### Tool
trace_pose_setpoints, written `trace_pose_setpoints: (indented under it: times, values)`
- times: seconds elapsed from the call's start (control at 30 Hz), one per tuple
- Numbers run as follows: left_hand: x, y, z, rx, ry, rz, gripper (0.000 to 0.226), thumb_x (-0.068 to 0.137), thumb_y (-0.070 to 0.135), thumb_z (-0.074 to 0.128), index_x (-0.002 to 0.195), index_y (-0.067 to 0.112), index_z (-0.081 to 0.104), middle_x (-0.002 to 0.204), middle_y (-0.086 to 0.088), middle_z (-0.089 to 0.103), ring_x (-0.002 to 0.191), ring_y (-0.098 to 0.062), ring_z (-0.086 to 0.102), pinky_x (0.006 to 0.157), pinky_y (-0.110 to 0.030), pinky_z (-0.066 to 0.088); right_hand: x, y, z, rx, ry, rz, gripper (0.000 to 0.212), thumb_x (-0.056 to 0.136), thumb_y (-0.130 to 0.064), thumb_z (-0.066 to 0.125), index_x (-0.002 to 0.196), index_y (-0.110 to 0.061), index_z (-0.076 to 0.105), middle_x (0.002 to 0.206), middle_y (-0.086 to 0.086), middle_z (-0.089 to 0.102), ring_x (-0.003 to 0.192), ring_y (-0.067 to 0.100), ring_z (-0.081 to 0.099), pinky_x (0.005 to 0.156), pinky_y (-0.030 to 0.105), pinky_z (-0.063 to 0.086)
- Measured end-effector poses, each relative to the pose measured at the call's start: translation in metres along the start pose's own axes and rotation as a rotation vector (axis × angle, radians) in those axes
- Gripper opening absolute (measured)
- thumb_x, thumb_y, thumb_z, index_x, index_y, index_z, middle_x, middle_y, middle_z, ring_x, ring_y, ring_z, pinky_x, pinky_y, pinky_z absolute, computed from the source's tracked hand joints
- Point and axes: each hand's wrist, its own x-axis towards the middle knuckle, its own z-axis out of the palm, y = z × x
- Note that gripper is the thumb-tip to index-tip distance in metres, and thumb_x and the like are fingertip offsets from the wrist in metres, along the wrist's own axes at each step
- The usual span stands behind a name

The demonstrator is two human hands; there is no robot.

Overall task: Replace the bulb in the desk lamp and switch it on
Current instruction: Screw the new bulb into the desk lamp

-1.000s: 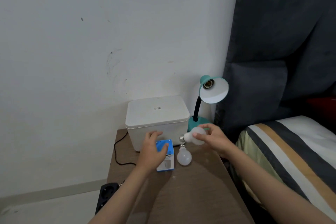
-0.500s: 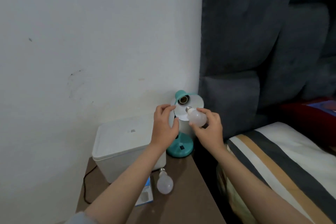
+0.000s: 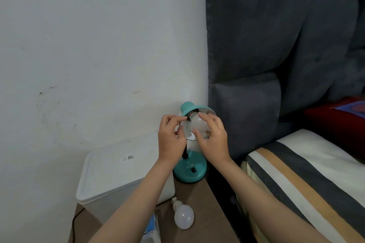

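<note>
I see my right hand (image 3: 212, 138) with its fingers (image 3: 205, 117) curled around the frosted white bulb (image 3: 198, 124), whose screw base sits at the socket inside the teal metal desk lamp's shade (image 3: 189, 107). My left hand (image 3: 170, 138) pinches the shade's rim. A second white bulb (image 3: 183, 217) lies on the brown desk (image 3: 209, 213) beside a white lidded box (image 3: 118, 171).

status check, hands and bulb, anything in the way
Right hand gripping bulb at the lamp socket. Left hand steadying the shade. Spare bulb lying on table; nothing blocking.
</note>
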Motion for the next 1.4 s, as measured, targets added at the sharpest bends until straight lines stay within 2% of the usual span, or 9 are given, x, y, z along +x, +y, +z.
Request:
trace_pose_setpoints:
  times: [0.1,0.27,0.4,0.5,0.63,0.73,0.9,1.2,1.4]
  values:
    - [0.002,-0.001,-0.002,-0.012,-0.031,0.002,0.034,0.079,-0.012,0.055,0.095,0.015,0.067,0.093,0.01,0.047,0.089,0.002,0.055,0.059,-0.01,0.048,0.0,-0.001,0.005,-0.078,0.03,-0.039,0.05,0.078,-0.01,0.072,0.125,-0.015,0.056,0.128,0.011,0.049,0.12,0.018,0.048,0.096,0.033,0.048]
    - [0.003,-0.002,-0.005,-0.03,-0.072,0.007,0.034,0.079,-0.012,0.054,0.096,0.014,0.067,0.096,0.0,0.049,0.091,-0.001,0.056,0.057,-0.01,0.048,0.0,-0.006,0.01,-0.205,0.127,-0.052,0.039,0.079,-0.03,0.074,0.116,-0.024,0.064,0.121,0.009,0.058,0.096,0.018,0.062,0.065,0.021,0.049]
    - [0.004,-0.002,-0.007,-0.023,-0.083,0.003,0.034,0.08,-0.011,0.054,0.097,0.016,0.067,0.096,0.002,0.049,0.092,-0.009,0.058,0.056,-0.011,0.049,-0.004,-0.001,0.008,-0.14,0.062,-0.088,0.053,0.076,-0.017,0.073,0.126,-0.019,0.056,0.123,0.011,0.053,0.104,0.018,0.058,0.074,0.018,0.052]
    - [0.003,-0.003,-0.006,-0.026,-0.09,0.006,0.034,0.079,-0.012,0.054,0.096,0.015,0.067,0.096,0.0,0.049,0.092,-0.012,0.058,0.056,-0.011,0.048,-0.004,0.001,0.005,-0.115,0.119,0.016,0.05,0.076,-0.023,0.076,0.121,-0.011,0.056,0.106,0.01,0.059,0.084,0.013,0.058,0.07,0.003,0.04]
    - [0.002,-0.002,-0.005,-0.02,-0.094,0.004,0.034,0.079,-0.011,0.054,0.096,0.015,0.067,0.097,0.0,0.049,0.092,-0.013,0.057,0.056,-0.018,0.052,-0.004,-0.004,0.009,-0.083,0.167,0.081,0.055,0.076,-0.028,0.076,0.118,-0.001,0.052,0.113,0.015,0.054,0.095,0.019,0.058,0.069,0.022,0.051]
    - [0.003,-0.002,-0.007,-0.017,-0.091,0.015,0.033,0.08,-0.011,0.054,0.096,0.015,0.066,0.097,0.0,0.049,0.093,-0.01,0.057,0.058,-0.017,0.052,-0.01,-0.003,0.013,-0.082,0.111,-0.048,0.057,0.078,-0.019,0.073,0.13,-0.009,0.049,0.127,0.013,0.046,0.102,0.014,0.056,0.073,0.015,0.052]
    - [0.002,-0.002,-0.007,-0.015,-0.106,0.006,0.032,0.081,-0.01,0.054,0.097,0.015,0.066,0.096,0.006,0.047,0.094,-0.008,0.057,0.058,-0.014,0.05,-0.003,-0.003,0.006,-0.107,0.177,0.042,0.042,0.079,-0.033,0.074,0.113,-0.012,0.061,0.096,0.009,0.061,0.069,0.01,0.055,0.064,-0.001,0.038]
    - [0.002,0.0,-0.006,-0.018,-0.095,0.01,0.032,0.08,-0.012,0.054,0.097,0.012,0.066,0.098,-0.001,0.049,0.093,-0.006,0.056,0.06,-0.011,0.049,-0.005,-0.003,0.005,-0.056,0.117,-0.099,0.043,0.079,-0.014,0.071,0.12,-0.012,0.059,0.113,0.01,0.049,0.079,0.015,0.06,0.07,0.008,0.05]
    - [0.002,0.0,-0.006,-0.026,-0.11,0.001,0.032,0.081,-0.011,0.053,0.098,0.014,0.066,0.1,0.0,0.049,0.095,-0.005,0.056,0.057,-0.01,0.048,0.0,-0.008,0.004,-0.075,0.175,0.053,0.044,0.078,-0.031,0.075,0.109,-0.007,0.055,0.106,0.009,0.051,0.071,0.008,0.054,0.057,0.025,0.056]
